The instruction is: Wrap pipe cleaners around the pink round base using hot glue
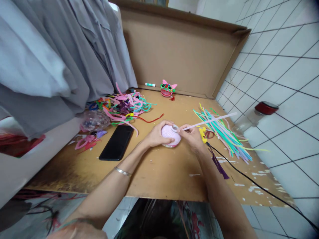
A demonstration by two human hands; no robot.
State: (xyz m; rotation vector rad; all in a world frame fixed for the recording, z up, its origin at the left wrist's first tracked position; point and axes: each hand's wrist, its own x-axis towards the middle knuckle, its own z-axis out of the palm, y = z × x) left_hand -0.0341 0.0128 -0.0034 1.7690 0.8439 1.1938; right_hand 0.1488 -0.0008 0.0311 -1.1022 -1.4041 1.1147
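Observation:
A round pale-lilac ball point(169, 135), wound with fuzzy stem in rings, is held just above the table in the middle. My left hand point(160, 134) wraps round its left side, with the thumb across the front. At the ball's upper right, my right hand point(190, 136) pinches a pale lilac pipe cleaner point(211, 121). Its long free part sticks out to the upper right, and its near end meets the ball by a small greyish spot at the top. Right of my right hand lies a yellow glue gun point(202, 135), partly hidden by that hand.
A black phone point(116, 142) lies left of my left arm, below a tangled pipe-cleaner heap point(129, 103). Straight pipe cleaners point(224, 131), a lidded jar point(253, 116) and a black cable point(245, 178) are right. A cat-like figure point(167, 89) and glue stick point(150, 85) stand near the cardboard point(176, 49).

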